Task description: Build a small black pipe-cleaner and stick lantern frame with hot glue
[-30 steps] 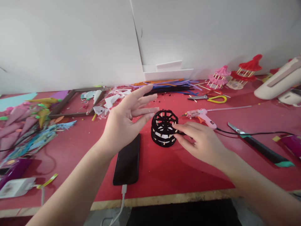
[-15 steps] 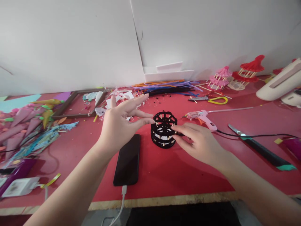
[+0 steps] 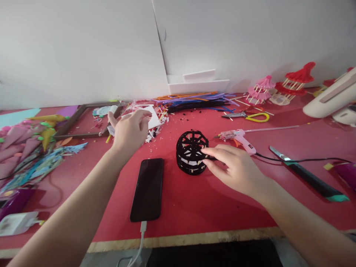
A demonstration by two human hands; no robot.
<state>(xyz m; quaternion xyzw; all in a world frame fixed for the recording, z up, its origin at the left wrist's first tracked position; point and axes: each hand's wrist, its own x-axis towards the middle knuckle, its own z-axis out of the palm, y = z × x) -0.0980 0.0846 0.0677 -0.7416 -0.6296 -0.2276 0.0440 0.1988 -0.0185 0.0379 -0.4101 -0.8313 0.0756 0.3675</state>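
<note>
On the red tabletop stands a small round frame (image 3: 191,150), wheel-shaped in each tier, wrapped in black fuzzy material with pale stick posts between the tiers. The thumb and forefinger of my right hand (image 3: 233,163) grip its right edge. My left hand (image 3: 129,129) is over the white paper scraps (image 3: 154,116) at the back left, apart from the frame. Its fingers are bent but spread, and nothing shows in them. Between my forearms lies a black phone (image 3: 147,190), with a white cable plugged into its near end.
A pink glue gun (image 3: 243,141), yellow-handled scissors (image 3: 257,117) and a utility knife (image 3: 308,178) lie to the right. Coloured pipe cleaners (image 3: 194,102) are heaped along the back. Pink and red pagoda-like models (image 3: 294,83) stand at the back right. A brown frame (image 3: 66,124) lies left.
My left hand has come off the black frame and moved left over the scraps. My right hand keeps its hold on the frame's right edge.
</note>
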